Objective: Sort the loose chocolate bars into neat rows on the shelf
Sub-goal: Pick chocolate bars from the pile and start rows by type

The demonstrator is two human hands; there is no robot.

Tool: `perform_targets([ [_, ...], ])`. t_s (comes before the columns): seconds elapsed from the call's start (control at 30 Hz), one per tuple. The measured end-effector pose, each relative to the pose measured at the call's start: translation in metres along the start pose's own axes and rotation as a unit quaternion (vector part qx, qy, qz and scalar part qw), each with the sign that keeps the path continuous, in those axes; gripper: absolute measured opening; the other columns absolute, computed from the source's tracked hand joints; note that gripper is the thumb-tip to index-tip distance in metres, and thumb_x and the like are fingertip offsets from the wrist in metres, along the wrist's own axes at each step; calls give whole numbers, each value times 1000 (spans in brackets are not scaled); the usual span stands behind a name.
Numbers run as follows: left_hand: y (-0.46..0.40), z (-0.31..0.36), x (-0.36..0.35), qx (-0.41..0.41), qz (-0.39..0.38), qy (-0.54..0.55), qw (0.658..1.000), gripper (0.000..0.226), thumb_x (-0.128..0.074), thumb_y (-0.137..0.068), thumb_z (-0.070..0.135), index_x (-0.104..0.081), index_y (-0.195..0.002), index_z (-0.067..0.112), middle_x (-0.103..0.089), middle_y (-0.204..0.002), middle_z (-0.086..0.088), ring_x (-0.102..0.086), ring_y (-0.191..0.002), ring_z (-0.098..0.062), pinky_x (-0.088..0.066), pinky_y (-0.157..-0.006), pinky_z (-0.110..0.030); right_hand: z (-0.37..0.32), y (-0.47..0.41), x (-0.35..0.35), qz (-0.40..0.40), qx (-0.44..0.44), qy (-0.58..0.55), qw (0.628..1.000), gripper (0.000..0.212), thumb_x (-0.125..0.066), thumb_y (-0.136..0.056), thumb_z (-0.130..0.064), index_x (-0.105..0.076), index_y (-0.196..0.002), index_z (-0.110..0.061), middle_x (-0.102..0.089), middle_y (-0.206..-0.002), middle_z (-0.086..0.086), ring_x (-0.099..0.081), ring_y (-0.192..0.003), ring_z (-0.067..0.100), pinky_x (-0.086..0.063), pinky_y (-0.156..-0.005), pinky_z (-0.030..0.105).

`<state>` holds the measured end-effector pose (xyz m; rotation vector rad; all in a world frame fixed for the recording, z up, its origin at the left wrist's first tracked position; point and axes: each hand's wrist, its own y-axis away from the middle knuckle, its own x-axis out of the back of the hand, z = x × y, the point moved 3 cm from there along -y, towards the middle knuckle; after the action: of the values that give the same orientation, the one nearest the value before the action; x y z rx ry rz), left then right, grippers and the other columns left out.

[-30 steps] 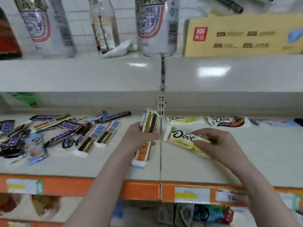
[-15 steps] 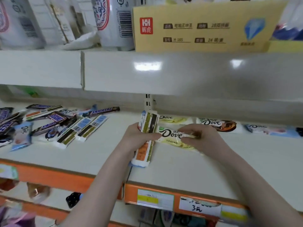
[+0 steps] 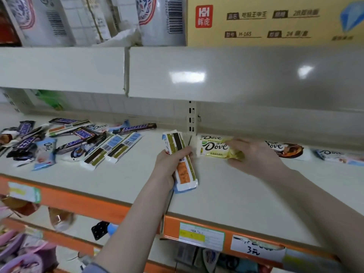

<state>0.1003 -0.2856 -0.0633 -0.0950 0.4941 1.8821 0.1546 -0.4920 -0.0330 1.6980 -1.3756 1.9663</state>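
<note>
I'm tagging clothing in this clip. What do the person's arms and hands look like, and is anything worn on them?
Both forearms are bare. The left hand and right hand show no gloves, rings or watch. A grey-blue sleeve edge shows at the frame's bottom on the left arm.

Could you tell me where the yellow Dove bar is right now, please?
In the head view, the yellow Dove bar lies on the shelf right of centre, below the slotted upright, under the right hand.

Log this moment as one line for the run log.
left hand: grips white bars | right hand: holds yellow Dove bar on shelf | loose pile: unsorted
</note>
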Motion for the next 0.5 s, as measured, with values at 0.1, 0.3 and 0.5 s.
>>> perform_targets([
  [0.1,-1,-2,3,-4,2,26,1000,26,-76,-75,12,-64,-97,6,-72,-81,-10,-68,-63,-16,-54,-55,-25,7,-10,-8,-15,-34,-11,999,42,-74,-70,-18,-65,-111,-12,-68,-109,7,-64,-95,29,-49,-77,34],
  [0.3,-2,-3,6,-7,-3,30,1000,23,-75,-76,12,-64,-96,8,-73,-78,-7,-69,-63,-14,-54,-54,-23,20,-25,-20,-43,-66,-25,997,43,-73,-75,-24,-63,-114,-10,-65,-112,12,-58,-104,32,-48,-86,40],
  [0.5,-2,-3,7,-16,-6,3,1000,29,-75,-76,14,-61,-102,9,-72,-84,-7,-70,-64,-13,-54,-54,-24,29,-28,-34,-57,-88,-30,994,43,-71,-76,-25,-62,-117,-16,-64,-117,7,-57,-107,29,-44,-88,33],
])
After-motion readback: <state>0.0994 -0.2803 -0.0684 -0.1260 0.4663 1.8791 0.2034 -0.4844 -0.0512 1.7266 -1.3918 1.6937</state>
